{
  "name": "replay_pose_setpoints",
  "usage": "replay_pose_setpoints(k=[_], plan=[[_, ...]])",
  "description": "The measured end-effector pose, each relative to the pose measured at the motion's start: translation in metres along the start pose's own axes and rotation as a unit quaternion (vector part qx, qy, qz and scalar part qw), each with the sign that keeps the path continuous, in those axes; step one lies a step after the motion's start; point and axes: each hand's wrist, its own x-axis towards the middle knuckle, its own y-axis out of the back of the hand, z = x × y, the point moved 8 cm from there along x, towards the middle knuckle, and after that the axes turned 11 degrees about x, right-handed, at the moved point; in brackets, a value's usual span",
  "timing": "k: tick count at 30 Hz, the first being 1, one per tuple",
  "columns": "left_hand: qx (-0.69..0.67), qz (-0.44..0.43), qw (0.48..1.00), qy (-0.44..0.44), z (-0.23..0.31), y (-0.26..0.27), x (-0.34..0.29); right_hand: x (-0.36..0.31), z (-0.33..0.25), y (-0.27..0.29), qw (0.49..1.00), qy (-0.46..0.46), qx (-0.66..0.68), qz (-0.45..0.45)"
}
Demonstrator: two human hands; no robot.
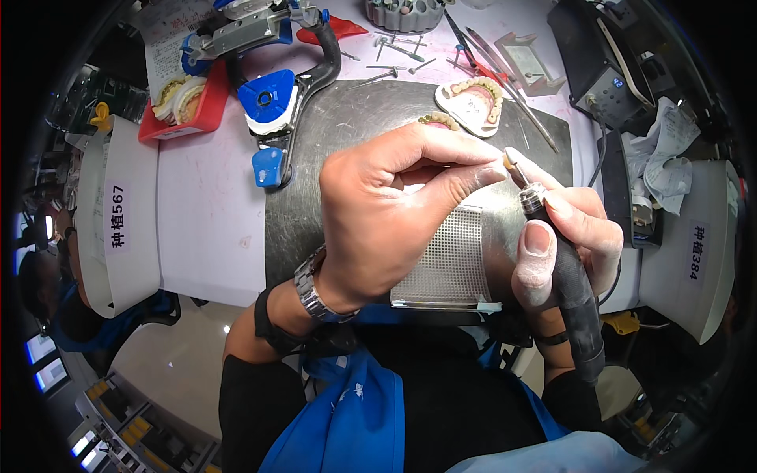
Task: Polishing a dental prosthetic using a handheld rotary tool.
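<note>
Two hands met over a dark metal plate on the worktop (205, 213), a rotary tool against a pinched piece.

The left hand (386, 213) was closed, its thumb and fingers pinching something too small to make out. The right hand (564, 236) gripped a black handpiece (572, 292), whose bur tip (516, 169) touched the left fingertips (481, 177). Under them lay a perforated metal grille (453, 264). Beyond, a dental cast with teeth (473, 102) rested on the plate, and a blue-and-black articulator (276, 94) stood to the left.
</note>
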Motion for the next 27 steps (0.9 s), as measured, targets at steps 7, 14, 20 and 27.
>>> replay_pose_setpoints(k=[7, 14, 20, 27], plan=[[-0.022, 0.000, 1.000, 0.018, -0.002, -0.001, 0.000, -0.003, 0.002, 0.003, 0.997, -0.065, -0.027, 0.031], [-0.065, -0.007, 0.997, 0.045, -0.005, -0.004, 0.001, -0.001, 0.001, 0.005, 0.998, -0.055, -0.022, 0.007], [-0.089, -0.010, 0.994, 0.056, -0.011, -0.004, 0.000, -0.003, 0.002, 0.004, 0.998, -0.068, -0.015, 0.003], [-0.144, -0.018, 0.985, 0.095, -0.017, -0.007, 0.001, -0.004, 0.002, 0.004, 0.996, -0.079, -0.010, 0.029]])
